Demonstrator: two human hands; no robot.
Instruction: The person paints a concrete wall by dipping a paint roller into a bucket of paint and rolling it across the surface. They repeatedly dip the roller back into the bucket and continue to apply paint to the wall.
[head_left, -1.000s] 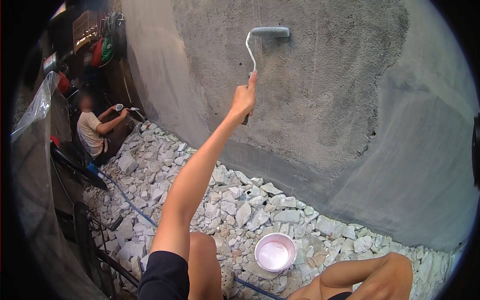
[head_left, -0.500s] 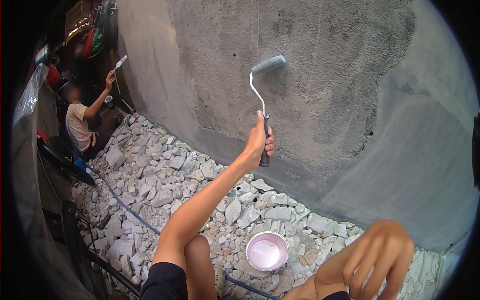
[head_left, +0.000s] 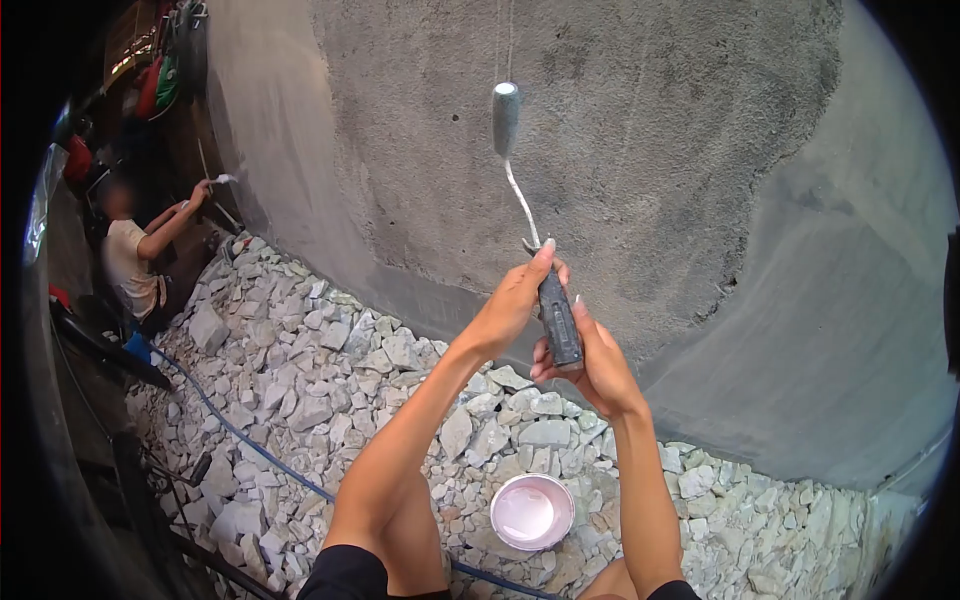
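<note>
A small paint roller (head_left: 507, 125) points upward in front of the wall, its grey sleeve end-on toward the top and its bent white wire frame running down to a dark handle. My left hand (head_left: 515, 300) is closed round the upper part of that handle, thumb along it. Around the handle's lower end wraps my right hand (head_left: 600, 370), its thumb on the near side and fingertips showing beyond the left edge. Below both hands, a small white bucket (head_left: 568, 530) with pale paint inside stands on the stones.
Broken stones (head_left: 290, 370) cover the ground along the foot of the grey plastered wall (head_left: 640, 170), which has a rough darker patch. A blue hose (head_left: 250, 440) crosses the stones. At far left another person (head_left: 135, 250) sits holding a brush against the wall; dark bars (head_left: 140, 500) stand nearer.
My right hand has come up from the lower right onto the roller's handle. The roller has turned from sideways to upright. The other person's brush has moved lower.
</note>
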